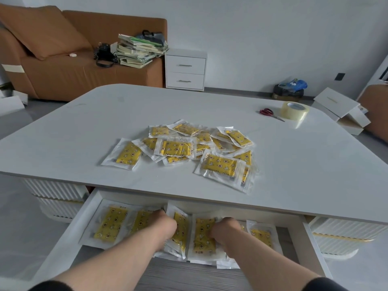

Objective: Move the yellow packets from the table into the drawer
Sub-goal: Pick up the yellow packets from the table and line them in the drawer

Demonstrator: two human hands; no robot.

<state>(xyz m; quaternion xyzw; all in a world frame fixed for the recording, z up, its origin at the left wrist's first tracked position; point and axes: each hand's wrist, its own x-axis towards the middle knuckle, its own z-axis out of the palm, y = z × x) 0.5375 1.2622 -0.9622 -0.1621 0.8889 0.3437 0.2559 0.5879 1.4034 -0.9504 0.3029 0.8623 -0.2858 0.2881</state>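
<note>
**Both hands in drawer, heap on table top**

Yellow packets: flat glossy clear pouches with a yellow printed insert, in a loose overlapping heap mid table, whose top is smooth, white and round-cornered. More of them lie in the open white drawer under the near edge. Left hand and right hand reach in knuckles-up, forearms parallel, on the packets there; fingers hidden, can't tell the grip. Tape roll and red scissors sit far right
</note>
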